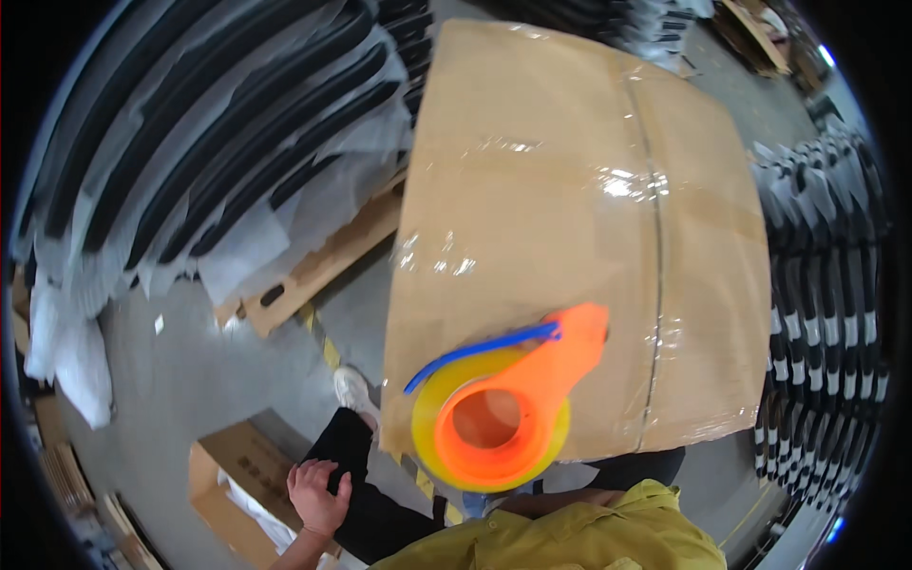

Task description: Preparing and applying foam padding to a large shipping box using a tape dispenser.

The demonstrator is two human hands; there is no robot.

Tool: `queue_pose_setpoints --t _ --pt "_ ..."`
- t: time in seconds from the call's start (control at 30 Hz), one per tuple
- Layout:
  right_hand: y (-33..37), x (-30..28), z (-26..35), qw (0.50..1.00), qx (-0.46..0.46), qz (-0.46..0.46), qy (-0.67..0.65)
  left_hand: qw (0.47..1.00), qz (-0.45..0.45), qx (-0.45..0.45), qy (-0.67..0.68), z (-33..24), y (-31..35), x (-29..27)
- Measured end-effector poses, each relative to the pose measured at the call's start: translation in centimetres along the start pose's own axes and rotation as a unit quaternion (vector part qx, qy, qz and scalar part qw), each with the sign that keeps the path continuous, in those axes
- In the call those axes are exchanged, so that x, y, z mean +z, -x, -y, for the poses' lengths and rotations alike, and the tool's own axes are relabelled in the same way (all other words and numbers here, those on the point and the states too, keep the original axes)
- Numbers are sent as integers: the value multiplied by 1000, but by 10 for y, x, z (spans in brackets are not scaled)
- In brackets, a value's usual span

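An orange tape dispenser [577,366] with a blue strip along one side carries a roll of yellow tape [429,423]. It lies over the near edge of a large brown carton [532,209]. Clear tape glints on the carton, and a dark line runs down its right part. My left hand [318,496] hangs beside my dark trouser leg with its fingers spread, holding nothing. Just below it stands an open cardboard box [214,475] with white wrapping inside. My right hand does not show; the carton's near edge and my yellow-green shirt [570,532] fill that area.
Black curved parts in white wrap [237,123] are stacked at the left, beside a cardboard piece with a hand hole [323,266]. More black-and-white stacked parts [826,313] stand close on the right. Yellow-black floor tape [328,347] passes near my white shoe [353,388].
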State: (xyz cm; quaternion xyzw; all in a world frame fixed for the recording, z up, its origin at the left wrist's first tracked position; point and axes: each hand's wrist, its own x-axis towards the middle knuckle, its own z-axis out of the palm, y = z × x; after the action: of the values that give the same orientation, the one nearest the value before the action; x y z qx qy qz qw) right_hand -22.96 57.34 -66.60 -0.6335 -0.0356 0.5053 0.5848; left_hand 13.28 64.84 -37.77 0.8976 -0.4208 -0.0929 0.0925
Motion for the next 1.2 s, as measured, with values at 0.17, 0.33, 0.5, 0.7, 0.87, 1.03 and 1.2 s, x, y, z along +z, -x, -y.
queue_pose_setpoints --t 0.17,0.33,0.5,0.7,0.87,1.03,1.2 --pt "19 16 -2 1000 20 3 -4 998 -60 -17 21 -6 65 14" --pt "108 -34 101 957 46 -208 199 989 -129 -27 63 -13 71 31" --pt "354 -60 263 727 -159 -660 100 968 -142 20 204 -74 60 12" --pt "509 -66 103 280 85 -953 78 918 -137 47 368 -140 14 -8" --pt "462 -67 78 443 70 -888 -101 828 -60 -100 549 -127 -45 -9" --pt "392 -10 156 633 101 -767 -43 767 -107 -121 621 -83 -83 -25" --pt "304 16 260 888 37 -459 14 749 -91 -176 632 -15 -116 -58"
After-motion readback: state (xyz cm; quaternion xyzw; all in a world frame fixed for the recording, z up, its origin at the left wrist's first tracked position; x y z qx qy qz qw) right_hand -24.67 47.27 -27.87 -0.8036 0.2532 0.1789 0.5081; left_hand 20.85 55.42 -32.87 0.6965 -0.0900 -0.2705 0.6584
